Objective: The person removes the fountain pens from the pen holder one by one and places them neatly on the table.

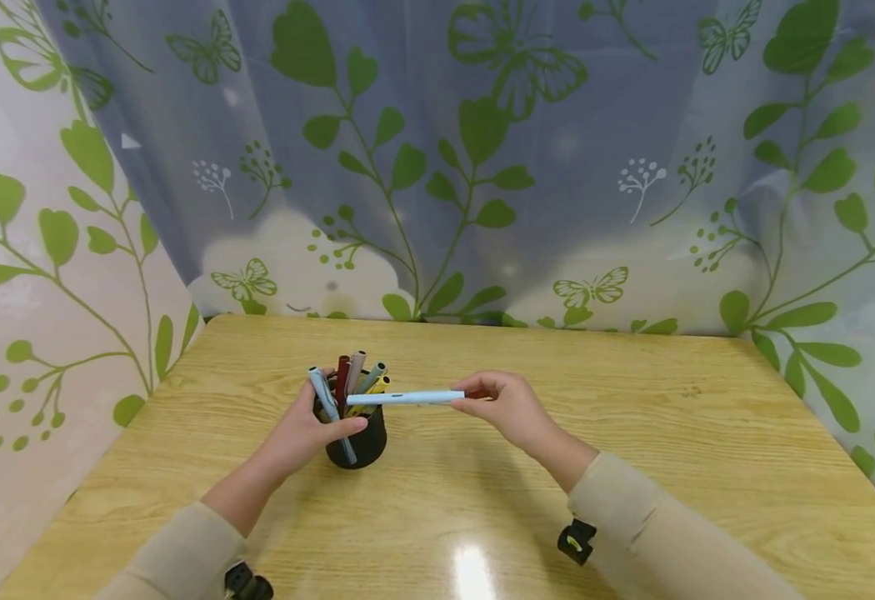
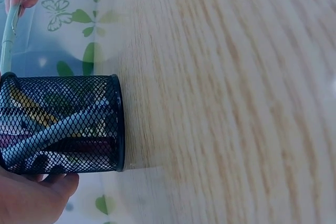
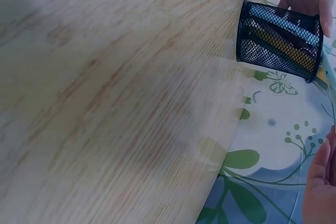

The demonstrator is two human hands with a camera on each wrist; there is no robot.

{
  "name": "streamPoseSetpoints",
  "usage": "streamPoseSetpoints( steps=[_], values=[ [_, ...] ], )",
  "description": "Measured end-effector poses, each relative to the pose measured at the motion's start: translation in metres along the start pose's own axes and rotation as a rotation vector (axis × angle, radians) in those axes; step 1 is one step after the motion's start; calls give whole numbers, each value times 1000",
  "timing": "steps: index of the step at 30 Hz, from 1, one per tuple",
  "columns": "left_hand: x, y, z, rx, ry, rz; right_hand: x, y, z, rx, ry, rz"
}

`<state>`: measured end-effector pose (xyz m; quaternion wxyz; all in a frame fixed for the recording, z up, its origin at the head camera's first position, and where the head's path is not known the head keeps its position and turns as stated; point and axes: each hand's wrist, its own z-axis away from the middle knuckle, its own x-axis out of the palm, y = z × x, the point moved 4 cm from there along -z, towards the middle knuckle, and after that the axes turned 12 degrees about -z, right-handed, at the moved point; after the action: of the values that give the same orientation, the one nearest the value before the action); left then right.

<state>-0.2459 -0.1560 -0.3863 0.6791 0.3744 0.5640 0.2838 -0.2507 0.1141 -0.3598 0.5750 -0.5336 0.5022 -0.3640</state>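
Observation:
A black mesh pen holder [image 1: 368, 446] stands upright on the wooden table, and my left hand [image 1: 301, 432] grips it round the upper side, thumb across the front. My right hand [image 1: 508, 408] pinches one end of a light blue pen [image 1: 407, 398] between thumb and fingertips. That pen lies nearly level, its other end overlapping the holder's mouth in the head view. Inside the holder lean several pens: a grey-blue pen [image 1: 322, 387] at the left, a dark red pen [image 1: 342, 375], and a yellow pen [image 1: 381, 384] at the right. Through the mesh [image 2: 68, 124] their lower parts show.
The light wood table [image 1: 632, 400] reaches back to a curtain [image 1: 557, 192] printed with green leaves and butterflies. A pale patterned sheet [image 1: 55, 275] hangs along the left side. Both beige sleeves [image 1: 632, 517] carry a black wrist device [image 1: 577, 542].

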Motion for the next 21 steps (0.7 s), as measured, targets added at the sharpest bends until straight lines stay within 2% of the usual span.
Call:
streamPoseSetpoints(
  steps=[10,21],
  values=[
    [1,-1,0,-7,8,-6,-6,4,4,-19,-7,-55],
    [2,-1,0,-16,-2,-4,-21,9,8,10,35,-41]
  ],
)
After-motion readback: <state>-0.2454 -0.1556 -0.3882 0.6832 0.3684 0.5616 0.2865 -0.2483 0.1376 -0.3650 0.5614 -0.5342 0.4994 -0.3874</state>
